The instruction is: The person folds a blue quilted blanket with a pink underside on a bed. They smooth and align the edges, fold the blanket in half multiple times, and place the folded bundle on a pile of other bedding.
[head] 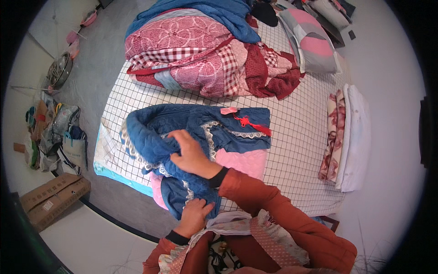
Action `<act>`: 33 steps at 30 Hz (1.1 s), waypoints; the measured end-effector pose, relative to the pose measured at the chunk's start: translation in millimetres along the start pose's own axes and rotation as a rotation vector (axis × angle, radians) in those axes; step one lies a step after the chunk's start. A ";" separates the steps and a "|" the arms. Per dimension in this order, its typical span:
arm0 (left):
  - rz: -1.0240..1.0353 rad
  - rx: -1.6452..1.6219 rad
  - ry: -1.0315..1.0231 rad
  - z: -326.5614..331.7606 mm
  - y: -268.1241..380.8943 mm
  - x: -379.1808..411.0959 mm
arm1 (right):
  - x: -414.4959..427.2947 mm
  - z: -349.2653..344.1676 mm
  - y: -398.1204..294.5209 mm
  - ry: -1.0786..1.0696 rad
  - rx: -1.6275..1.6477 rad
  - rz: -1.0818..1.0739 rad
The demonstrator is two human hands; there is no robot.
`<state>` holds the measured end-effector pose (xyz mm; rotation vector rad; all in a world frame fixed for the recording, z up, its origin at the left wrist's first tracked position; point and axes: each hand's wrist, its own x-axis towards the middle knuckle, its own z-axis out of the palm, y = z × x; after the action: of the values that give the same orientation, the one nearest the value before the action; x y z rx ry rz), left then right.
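Note:
A blue quilted cloth cover (184, 118) with white lace trim and a pink lining (243, 162) lies partly folded on the bed. Its left part bulges up in a thick, rounded fold. My right hand (195, 157) rests against this fold, thumb and forefinger spread apart, the other fingers partly hidden. Nearer to my body, my left hand (193, 216) grips the cover's near portion beside a strip of lace, fingertips tucked into the cloth. A red knotted tassel (245, 121) and a small pink tag (229, 110) lie on the cover's far right part.
The bed wears a white grid-patterned sheet (294, 137). Beyond the cover sits a bulky red patchwork quilt (198, 51) with a blue blanket (219, 17) over it. A pillow (314, 41) and folded bedding (352, 137) lie rightward. Bags (73, 147) and a cardboard box (56, 198) stand left.

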<state>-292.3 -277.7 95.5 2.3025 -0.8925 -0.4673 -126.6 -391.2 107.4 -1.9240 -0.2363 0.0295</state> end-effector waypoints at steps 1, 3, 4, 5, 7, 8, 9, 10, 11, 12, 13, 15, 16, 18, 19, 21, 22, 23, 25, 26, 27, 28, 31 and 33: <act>-0.008 -0.011 0.013 0.3 10.2 -3.2 | 1.0 -18.7 1.3 0.058 0.008 -0.070; -0.026 -0.033 0.041 8.2 34.6 -6.2 | 2.1 -71.2 0.4 0.122 0.103 -0.147; 0.012 -0.139 0.129 19.6 45.7 -1.9 | -1.0 -99.2 -0.8 0.134 0.162 -0.079; 0.031 -0.154 0.098 42.4 50.1 0.2 | -8.0 -130.9 3.3 0.160 0.219 -0.004; 0.046 -0.274 0.013 68.9 68.2 29.1 | -22.5 -179.7 33.6 0.195 0.302 0.076; 0.070 -0.345 0.021 82.2 76.0 46.0 | -30.5 -201.3 48.2 0.183 0.392 0.133; 0.103 -0.431 0.024 96.8 83.4 63.8 | -39.7 -220.7 62.8 0.177 0.469 0.198; 0.127 -0.398 0.021 114.8 88.0 83.5 | -45.6 -233.1 93.3 0.240 0.322 0.216; 0.154 -0.367 -0.005 135.4 91.3 101.9 | -59.3 -243.9 140.2 0.317 0.182 0.251; 0.097 -0.349 -0.108 157.0 87.5 118.4 | -72.2 -248.9 175.6 0.385 0.038 0.286; 0.000 -0.415 -0.157 188.7 73.3 126.5 | -80.5 -244.6 198.5 0.422 -0.039 0.355; 0.053 -0.271 -0.091 209.3 65.5 137.6 | -100.9 -234.6 219.6 0.489 -0.207 0.503; 0.012 -0.385 -0.118 209.6 65.2 141.0 | -108.2 -233.3 224.5 0.504 -0.171 0.448; -0.094 -0.599 -0.166 193.2 56.3 145.7 | -113.0 -229.2 216.5 0.501 -0.186 0.398; -0.137 -0.619 -0.020 173.2 53.8 150.1 | -115.7 -228.5 209.3 0.510 -0.195 0.379; -0.285 -0.728 0.358 129.9 43.5 168.1 | -118.8 -227.2 206.6 0.566 -0.362 0.295; -0.328 -0.774 0.510 117.8 14.9 176.4 | -115.9 -229.1 193.2 0.566 -0.308 0.296; -0.376 -0.688 0.577 91.5 -2.4 189.2 | -114.4 -232.3 182.5 0.570 -0.257 0.302; -0.427 -0.990 0.733 45.2 -5.1 231.6 | -106.8 -237.0 174.4 0.635 -0.290 0.205; -0.483 -1.169 0.664 33.4 -18.2 245.1 | -100.8 -239.4 174.5 0.655 -0.377 0.116; -0.539 -1.350 0.585 25.3 -27.3 258.4 | -95.9 -241.5 172.7 0.674 -0.469 0.029; -0.528 -1.474 0.478 20.2 -26.8 270.3 | -90.3 -238.9 167.3 0.713 -0.411 0.020; -0.587 -1.499 0.398 31.6 -68.5 291.2 | -88.1 -242.0 161.8 0.563 -0.237 0.111; -0.502 -1.602 0.284 25.5 -50.9 295.2 | -99.6 -234.3 143.6 0.445 -0.115 0.009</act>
<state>-71.7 -464.8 13.6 0.9621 0.2869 -0.6692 -171.0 -674.2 48.9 -1.9895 0.0712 -0.4099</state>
